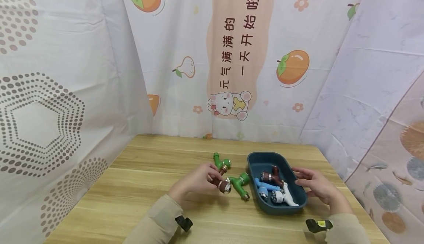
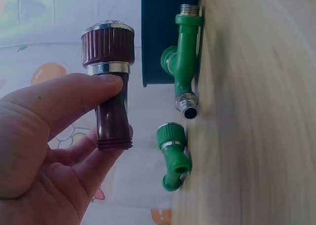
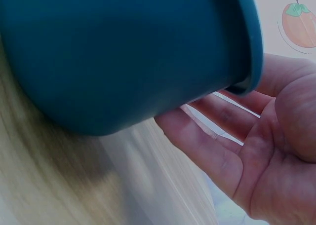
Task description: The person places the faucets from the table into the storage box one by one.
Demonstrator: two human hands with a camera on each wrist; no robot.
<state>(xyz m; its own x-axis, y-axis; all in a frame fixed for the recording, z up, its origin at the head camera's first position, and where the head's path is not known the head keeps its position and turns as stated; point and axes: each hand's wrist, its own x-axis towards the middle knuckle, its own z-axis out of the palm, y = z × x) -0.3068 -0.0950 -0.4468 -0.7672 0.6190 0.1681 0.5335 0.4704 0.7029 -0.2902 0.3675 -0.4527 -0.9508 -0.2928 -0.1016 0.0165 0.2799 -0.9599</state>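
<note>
My left hand (image 1: 202, 179) pinches a dark brown-red plastic tap (image 2: 112, 106) between thumb and fingers, lifted a little above the table. In the left wrist view its ribbed knob points up and its threaded end down. Two green taps lie near that hand: one beside the tub (image 1: 239, 185), the other farther back (image 1: 221, 161). At the right, my right hand (image 1: 319, 187) rests its fairly straight fingers against the outside of a dark blue tub (image 1: 265, 156). Inside the tub lie a brown-red tap (image 1: 272, 177), a blue tap (image 1: 264, 189) and a white tap (image 1: 285, 197).
A wood-grain table (image 1: 132, 185) carries everything. Patterned white curtains (image 1: 185, 52) hang behind it and along both sides. Each wrist wears a black strap mount, the left one (image 1: 183, 223) lying close above the tabletop.
</note>
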